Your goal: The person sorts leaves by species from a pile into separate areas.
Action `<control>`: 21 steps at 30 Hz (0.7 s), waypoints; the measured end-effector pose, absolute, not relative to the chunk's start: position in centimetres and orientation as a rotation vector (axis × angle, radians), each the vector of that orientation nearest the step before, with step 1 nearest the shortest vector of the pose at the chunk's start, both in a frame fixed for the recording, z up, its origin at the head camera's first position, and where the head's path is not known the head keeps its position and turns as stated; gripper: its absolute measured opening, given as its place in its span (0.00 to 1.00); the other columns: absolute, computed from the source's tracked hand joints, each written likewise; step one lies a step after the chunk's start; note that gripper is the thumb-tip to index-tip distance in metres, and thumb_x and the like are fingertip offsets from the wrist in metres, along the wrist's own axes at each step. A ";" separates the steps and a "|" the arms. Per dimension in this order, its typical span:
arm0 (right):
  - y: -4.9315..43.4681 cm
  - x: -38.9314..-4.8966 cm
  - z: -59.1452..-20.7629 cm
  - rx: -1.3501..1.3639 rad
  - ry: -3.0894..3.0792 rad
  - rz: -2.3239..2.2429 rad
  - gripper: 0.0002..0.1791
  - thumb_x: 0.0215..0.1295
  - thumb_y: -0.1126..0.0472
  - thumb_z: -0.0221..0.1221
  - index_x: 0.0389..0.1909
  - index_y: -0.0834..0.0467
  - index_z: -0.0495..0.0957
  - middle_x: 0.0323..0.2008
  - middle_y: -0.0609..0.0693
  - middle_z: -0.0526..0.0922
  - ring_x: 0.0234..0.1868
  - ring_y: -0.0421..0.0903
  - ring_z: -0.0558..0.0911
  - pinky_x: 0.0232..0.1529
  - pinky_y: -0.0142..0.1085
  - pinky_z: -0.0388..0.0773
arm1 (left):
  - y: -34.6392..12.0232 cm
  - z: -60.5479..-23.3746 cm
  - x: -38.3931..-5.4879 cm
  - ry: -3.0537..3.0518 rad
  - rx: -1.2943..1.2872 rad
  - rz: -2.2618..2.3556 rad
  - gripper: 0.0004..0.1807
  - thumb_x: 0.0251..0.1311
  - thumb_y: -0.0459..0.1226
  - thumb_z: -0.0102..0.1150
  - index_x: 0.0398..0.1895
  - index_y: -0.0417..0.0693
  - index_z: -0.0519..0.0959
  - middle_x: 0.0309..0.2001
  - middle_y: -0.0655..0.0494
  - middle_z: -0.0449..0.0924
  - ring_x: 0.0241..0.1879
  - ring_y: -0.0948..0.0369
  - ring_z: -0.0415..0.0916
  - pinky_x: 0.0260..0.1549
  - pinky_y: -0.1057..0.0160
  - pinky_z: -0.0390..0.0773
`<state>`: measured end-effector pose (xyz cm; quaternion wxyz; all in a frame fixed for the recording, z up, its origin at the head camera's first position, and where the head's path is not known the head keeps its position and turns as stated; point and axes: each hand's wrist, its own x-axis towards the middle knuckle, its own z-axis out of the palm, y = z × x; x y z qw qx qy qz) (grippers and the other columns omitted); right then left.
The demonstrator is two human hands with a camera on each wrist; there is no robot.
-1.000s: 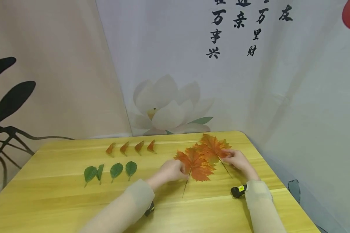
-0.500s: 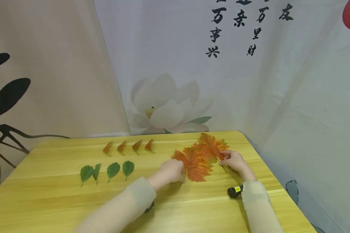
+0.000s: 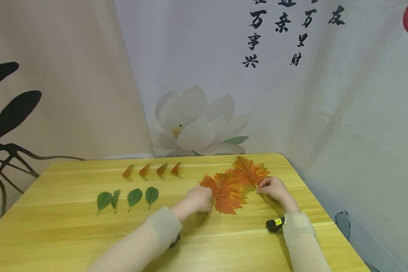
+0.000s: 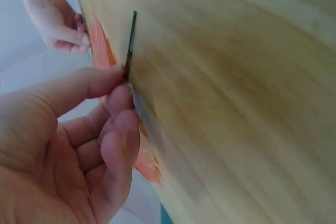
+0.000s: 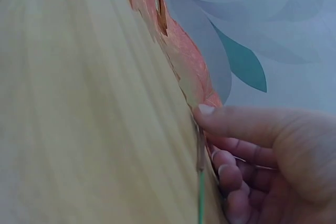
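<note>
Two large orange maple leaves lie toward the right of the table in the head view, the front one [image 3: 226, 194] overlapping the rear one [image 3: 248, 172]. My left hand [image 3: 198, 199] pinches the front leaf's stem between thumb and fingers; the left wrist view shows the stem [image 4: 130, 40] sticking out past the fingertips, green at its end. At the rear leaf, my right hand [image 3: 274, 189] pinches the stem near the leaf's base. In the right wrist view this stem [image 5: 200, 156] runs down below my thumb, and the leaf [image 5: 181, 51] is seen edge-on.
Several small reddish-brown leaves [image 3: 144, 172] form a row at the back left of the wooden table [image 3: 71, 241]. Several green leaves [image 3: 134, 198] form another row in front of them. A printed curtain [image 3: 204, 75] hangs behind the table.
My left hand has moved slightly left, swinging the front leaf's stem leftward and shifting its blade a little. My right hand has slid from the rear leaf's edge to its stem.
</note>
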<state>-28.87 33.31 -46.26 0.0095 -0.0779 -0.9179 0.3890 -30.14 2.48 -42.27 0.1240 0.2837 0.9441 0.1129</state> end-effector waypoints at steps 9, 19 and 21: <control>33.3 -28.7 -46.2 -0.241 -2.881 1.194 0.07 0.56 0.60 0.68 0.31 0.60 0.83 0.33 0.51 0.81 0.32 0.47 0.75 0.33 0.39 0.73 | 1.8 -43.1 -30.7 2.631 0.772 0.530 0.14 0.43 0.33 0.66 0.11 0.52 0.70 0.11 0.59 0.74 0.11 0.63 0.63 0.14 0.65 0.64; 33.4 -28.8 -46.3 -0.203 -2.880 1.164 0.07 0.56 0.60 0.68 0.31 0.60 0.84 0.33 0.51 0.82 0.32 0.47 0.76 0.35 0.40 0.73 | 1.8 -43.2 -30.6 2.762 0.833 0.488 0.19 0.43 0.37 0.71 0.11 0.52 0.67 0.14 0.60 0.63 0.16 0.62 0.58 0.15 0.64 0.62; 33.4 -28.9 -46.4 -0.199 -2.877 1.167 0.07 0.56 0.60 0.68 0.30 0.60 0.84 0.33 0.51 0.82 0.32 0.47 0.76 0.34 0.39 0.73 | 1.7 -43.2 -30.6 2.773 0.848 0.480 0.18 0.43 0.35 0.70 0.11 0.52 0.67 0.14 0.60 0.63 0.16 0.61 0.58 0.15 0.64 0.62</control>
